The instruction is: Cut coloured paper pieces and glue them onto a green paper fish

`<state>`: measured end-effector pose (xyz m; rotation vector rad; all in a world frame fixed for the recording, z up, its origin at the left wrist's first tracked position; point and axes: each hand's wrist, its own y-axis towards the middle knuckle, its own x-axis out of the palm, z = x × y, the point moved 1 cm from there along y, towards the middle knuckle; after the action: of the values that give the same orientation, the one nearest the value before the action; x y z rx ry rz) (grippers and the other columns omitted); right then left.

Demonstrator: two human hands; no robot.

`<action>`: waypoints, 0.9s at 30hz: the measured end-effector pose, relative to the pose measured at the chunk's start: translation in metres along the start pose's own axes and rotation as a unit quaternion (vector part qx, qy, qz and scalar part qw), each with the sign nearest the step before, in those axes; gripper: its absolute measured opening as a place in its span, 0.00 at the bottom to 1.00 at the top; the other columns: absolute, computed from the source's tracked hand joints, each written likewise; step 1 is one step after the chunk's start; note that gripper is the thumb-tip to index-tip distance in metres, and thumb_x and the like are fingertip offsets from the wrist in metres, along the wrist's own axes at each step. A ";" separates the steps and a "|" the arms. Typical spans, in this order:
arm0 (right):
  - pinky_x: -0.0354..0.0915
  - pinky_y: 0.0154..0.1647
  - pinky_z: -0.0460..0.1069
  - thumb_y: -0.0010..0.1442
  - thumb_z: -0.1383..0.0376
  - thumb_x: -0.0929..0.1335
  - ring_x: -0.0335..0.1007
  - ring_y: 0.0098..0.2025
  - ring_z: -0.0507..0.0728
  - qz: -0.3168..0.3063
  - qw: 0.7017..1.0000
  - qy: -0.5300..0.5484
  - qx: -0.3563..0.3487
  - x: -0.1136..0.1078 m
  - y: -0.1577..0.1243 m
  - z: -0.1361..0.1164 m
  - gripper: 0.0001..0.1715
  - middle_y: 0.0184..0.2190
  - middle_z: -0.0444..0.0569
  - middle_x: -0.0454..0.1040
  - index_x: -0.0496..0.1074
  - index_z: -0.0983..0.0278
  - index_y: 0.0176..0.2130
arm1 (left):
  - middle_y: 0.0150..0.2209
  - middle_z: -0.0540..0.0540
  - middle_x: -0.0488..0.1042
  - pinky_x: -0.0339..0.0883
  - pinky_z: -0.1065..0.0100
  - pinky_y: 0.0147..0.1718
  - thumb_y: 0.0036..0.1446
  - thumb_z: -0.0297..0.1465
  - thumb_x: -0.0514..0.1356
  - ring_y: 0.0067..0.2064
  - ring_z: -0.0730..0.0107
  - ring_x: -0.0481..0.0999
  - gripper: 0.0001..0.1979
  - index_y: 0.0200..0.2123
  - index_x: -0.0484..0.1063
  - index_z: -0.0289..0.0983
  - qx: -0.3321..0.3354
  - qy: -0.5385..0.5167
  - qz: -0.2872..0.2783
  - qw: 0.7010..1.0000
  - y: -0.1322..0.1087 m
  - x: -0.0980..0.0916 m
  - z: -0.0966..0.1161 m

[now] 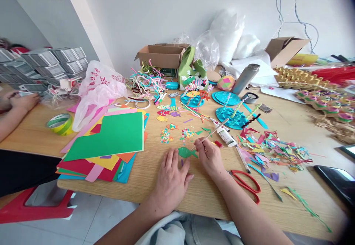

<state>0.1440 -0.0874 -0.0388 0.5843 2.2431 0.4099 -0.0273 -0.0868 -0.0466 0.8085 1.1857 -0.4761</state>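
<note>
A green paper fish (185, 152) lies flat on the table between my hands. My left hand (172, 178) rests open on the tabletop, its fingertips beside the fish's lower left edge. A thin pale stick (215, 129) is pinched in my right hand (209, 157), its lower tip close to the fish's tail. Just above sit two small heaps of colored paper bits (165, 136) and a finished-looking patterned fish (172, 126). A white glue tube (226, 135) and a red cap (218, 144) lie beyond my right hand. Red-handled scissors (246, 186) rest by my right forearm.
Colored paper sheets (111, 138) and yellow-green tape (59, 123) lie left. Paper scraps (274, 149) spread right, near a phone (335, 186). Blue discs (232, 117), a steel flask (246, 79) and a cardboard box (162, 55) stand behind. Another person's hands (23, 101) are at far left.
</note>
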 end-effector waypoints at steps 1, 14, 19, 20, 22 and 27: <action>0.61 0.28 0.46 0.67 0.59 0.57 0.68 0.25 0.53 -0.001 1.000 -0.002 -0.002 0.000 0.000 0.000 0.17 0.22 0.45 0.69 0.65 0.61 0.30 | 0.59 0.35 0.62 0.59 0.46 0.55 0.59 0.40 0.55 0.63 0.48 0.57 0.20 0.53 0.66 0.39 0.000 -0.001 0.000 1.000 0.000 0.000 0.000; 0.60 0.27 0.46 0.67 0.59 0.57 0.67 0.24 0.53 -0.037 0.999 -0.014 -0.011 0.000 -0.002 0.000 0.17 0.22 0.45 0.69 0.64 0.62 0.28 | 0.59 0.34 0.62 0.59 0.47 0.56 0.60 0.40 0.55 0.63 0.48 0.57 0.20 0.52 0.67 0.38 -0.003 0.004 -0.013 1.000 0.001 -0.001 0.001; 0.60 0.27 0.46 0.67 0.59 0.58 0.68 0.24 0.53 -0.026 1.000 0.001 -0.008 -0.001 -0.002 -0.002 0.17 0.22 0.45 0.70 0.64 0.62 0.29 | 0.59 0.35 0.62 0.58 0.47 0.56 0.60 0.40 0.54 0.63 0.48 0.56 0.20 0.52 0.67 0.38 0.000 0.003 -0.011 1.000 0.000 -0.001 0.001; 0.60 0.27 0.46 0.67 0.59 0.58 0.68 0.24 0.53 -0.024 1.000 -0.002 -0.008 0.000 -0.002 -0.001 0.17 0.22 0.45 0.70 0.64 0.62 0.29 | 0.59 0.35 0.62 0.58 0.47 0.56 0.60 0.40 0.54 0.63 0.48 0.56 0.20 0.52 0.67 0.38 0.000 0.003 -0.011 1.000 0.000 -0.001 0.001; 0.60 0.27 0.46 0.67 0.59 0.58 0.68 0.24 0.53 -0.023 1.000 -0.011 -0.010 0.000 -0.001 -0.001 0.17 0.21 0.45 0.70 0.64 0.62 0.29 | 0.59 0.35 0.62 0.58 0.47 0.56 0.60 0.40 0.54 0.63 0.48 0.56 0.20 0.52 0.67 0.38 0.000 0.004 -0.011 1.000 0.000 -0.001 0.001; 0.60 0.27 0.46 0.67 0.59 0.58 0.68 0.24 0.53 -0.029 0.999 -0.011 -0.015 0.000 -0.001 -0.002 0.18 0.21 0.46 0.70 0.64 0.62 0.28 | 0.59 0.33 0.62 0.57 0.47 0.57 0.60 0.40 0.54 0.63 0.47 0.56 0.20 0.53 0.67 0.37 0.002 0.007 -0.010 1.000 0.000 0.000 0.001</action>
<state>0.1421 -0.0882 -0.0375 0.5046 2.2237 0.4057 -0.0265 -0.0873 -0.0464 0.8049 1.2080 -0.4906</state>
